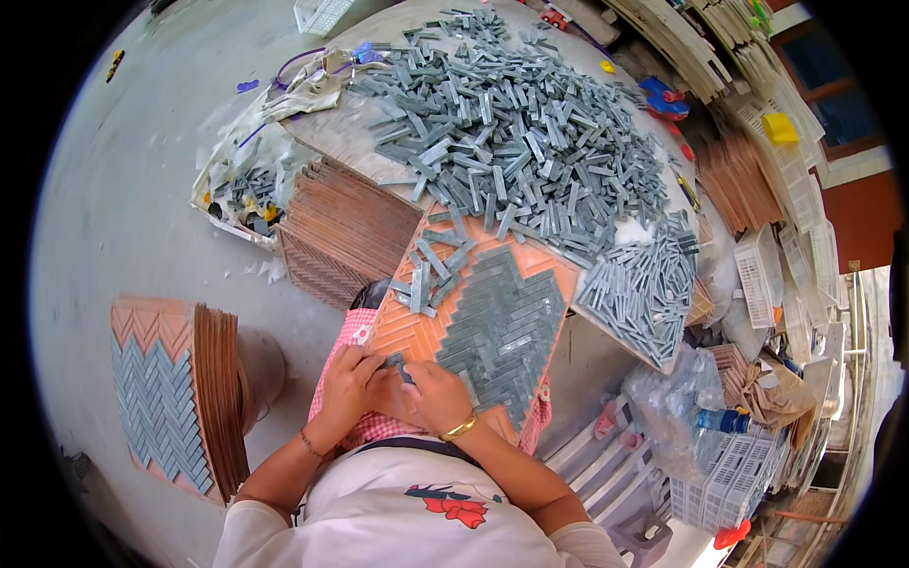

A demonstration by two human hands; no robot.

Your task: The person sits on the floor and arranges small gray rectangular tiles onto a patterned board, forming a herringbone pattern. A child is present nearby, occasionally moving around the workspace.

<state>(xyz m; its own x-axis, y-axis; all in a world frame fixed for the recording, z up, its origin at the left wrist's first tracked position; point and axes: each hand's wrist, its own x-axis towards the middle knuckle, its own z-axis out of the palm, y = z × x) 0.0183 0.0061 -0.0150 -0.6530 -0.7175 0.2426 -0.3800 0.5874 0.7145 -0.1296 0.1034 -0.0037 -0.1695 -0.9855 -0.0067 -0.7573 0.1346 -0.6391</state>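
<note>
An orange tray with herringbone slots lies tilted across my lap. Grey-green tile strips fill its middle and right part in a zigzag pattern. Several loose strips rest on its upper left. Over the tray's lower left, my left hand is closed, its fingertips at a small grey strip. Close beside it, my right hand pinches another dark grey strip between thumb and fingers. The fingers partly cover both pieces.
Beyond the tray, a big heap of tile strips covers the table, with thinner strips at its right. Stacked brown trays stand at the left. Another stack, topped by a tiled tray, is lower left. White crates stand right.
</note>
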